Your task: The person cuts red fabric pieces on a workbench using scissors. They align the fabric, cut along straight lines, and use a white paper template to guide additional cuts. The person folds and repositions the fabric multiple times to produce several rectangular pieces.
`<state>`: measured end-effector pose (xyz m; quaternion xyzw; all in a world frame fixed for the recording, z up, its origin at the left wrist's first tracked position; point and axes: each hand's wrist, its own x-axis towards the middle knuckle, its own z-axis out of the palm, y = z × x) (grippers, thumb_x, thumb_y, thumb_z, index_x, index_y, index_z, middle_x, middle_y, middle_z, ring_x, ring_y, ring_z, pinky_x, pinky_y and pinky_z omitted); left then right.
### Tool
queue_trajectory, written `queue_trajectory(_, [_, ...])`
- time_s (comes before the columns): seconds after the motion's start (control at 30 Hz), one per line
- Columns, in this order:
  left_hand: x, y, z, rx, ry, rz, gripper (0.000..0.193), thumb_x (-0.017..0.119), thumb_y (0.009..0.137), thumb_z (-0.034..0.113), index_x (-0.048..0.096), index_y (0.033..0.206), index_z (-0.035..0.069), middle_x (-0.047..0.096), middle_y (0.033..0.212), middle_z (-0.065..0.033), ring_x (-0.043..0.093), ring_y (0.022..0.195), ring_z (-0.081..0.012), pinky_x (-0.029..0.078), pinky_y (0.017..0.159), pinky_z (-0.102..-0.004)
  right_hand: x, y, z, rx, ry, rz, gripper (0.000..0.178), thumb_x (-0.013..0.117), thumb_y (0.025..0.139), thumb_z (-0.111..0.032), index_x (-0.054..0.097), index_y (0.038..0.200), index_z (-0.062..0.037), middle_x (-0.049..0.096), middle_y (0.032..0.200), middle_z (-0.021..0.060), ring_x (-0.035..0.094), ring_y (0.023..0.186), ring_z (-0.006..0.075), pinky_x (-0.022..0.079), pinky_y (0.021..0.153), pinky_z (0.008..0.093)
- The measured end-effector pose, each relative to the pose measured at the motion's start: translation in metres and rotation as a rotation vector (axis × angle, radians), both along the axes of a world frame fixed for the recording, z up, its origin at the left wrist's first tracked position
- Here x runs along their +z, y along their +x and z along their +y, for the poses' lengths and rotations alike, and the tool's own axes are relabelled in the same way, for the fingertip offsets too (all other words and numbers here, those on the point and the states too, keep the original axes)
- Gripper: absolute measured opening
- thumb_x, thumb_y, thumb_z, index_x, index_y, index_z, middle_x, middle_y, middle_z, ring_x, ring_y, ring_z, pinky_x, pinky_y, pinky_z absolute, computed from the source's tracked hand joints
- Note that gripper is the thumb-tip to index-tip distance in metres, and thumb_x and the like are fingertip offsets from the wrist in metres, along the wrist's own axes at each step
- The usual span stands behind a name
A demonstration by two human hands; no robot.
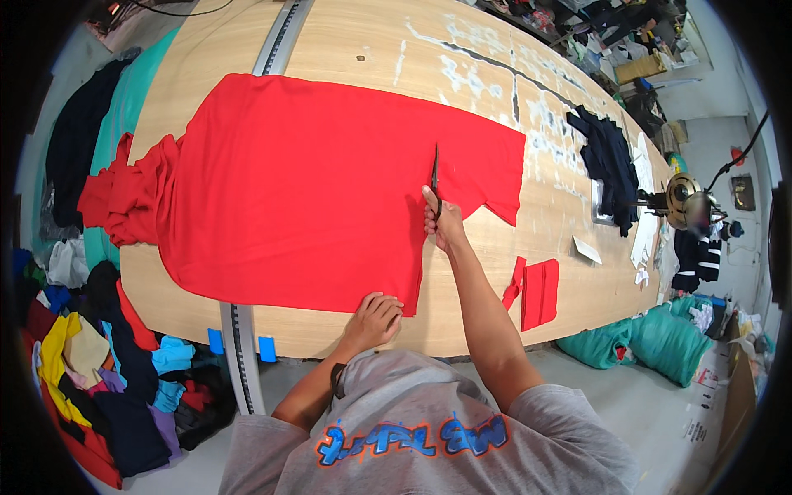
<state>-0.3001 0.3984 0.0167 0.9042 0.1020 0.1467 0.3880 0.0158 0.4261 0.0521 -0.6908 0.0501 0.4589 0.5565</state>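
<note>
A large piece of red fabric (pixel 289 190) lies spread over the wooden table, its left end bunched up in folds. My right hand (pixel 445 221) is closed round the handles of black scissors (pixel 436 169), whose blades point away from me over the fabric. A cut edge runs from near the scissors down to the fabric's near corner. To the right of the blades, a narrower red part (pixel 487 157) still joins at the far side. My left hand (pixel 377 320) rests flat on the near edge of the fabric, close to that corner, with its fingers stretched out.
Small red fabric pieces (pixel 539 294) lie on the table (pixel 371 41) at right. Beyond them are a white paper scrap (pixel 586 250) and dark blue fabric (pixel 610 165). A metal rail (pixel 241 355) crosses the table at left. Coloured cloth heaps (pixel 91 371) and green bundles (pixel 672 342) stand below.
</note>
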Motion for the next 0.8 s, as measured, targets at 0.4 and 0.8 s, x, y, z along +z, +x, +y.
queue_trajectory(0.4, [0.0,0.002,0.0,0.005,0.02,0.003,0.018,0.079,0.094,0.017,0.072,0.109,0.011,0.074,0.126,-0.0016,0.066,0.128,-0.0209,0.045,0.12,-0.0482,0.009,0.037,0.026,0.018,-0.008,0.047,0.06,0.091,0.09,-0.062,0.055,0.077,-0.0152,0.051,0.067,-0.002,0.049,0.053,0.0114,0.04,0.049,0.0299])
queue_trajectory(0.8, [0.001,0.003,0.002,0.01,0.014,0.001,0.017,0.078,0.094,0.017,0.071,0.108,0.011,0.074,0.124,-0.0016,0.066,0.126,-0.0205,0.045,0.12,-0.0479,0.009,0.056,0.044,0.092,-0.033,0.008,0.067,0.084,0.089,-0.075,0.055,0.077,-0.0154,0.049,0.065,-0.002,0.05,0.053,0.0124,0.043,0.05,0.0301])
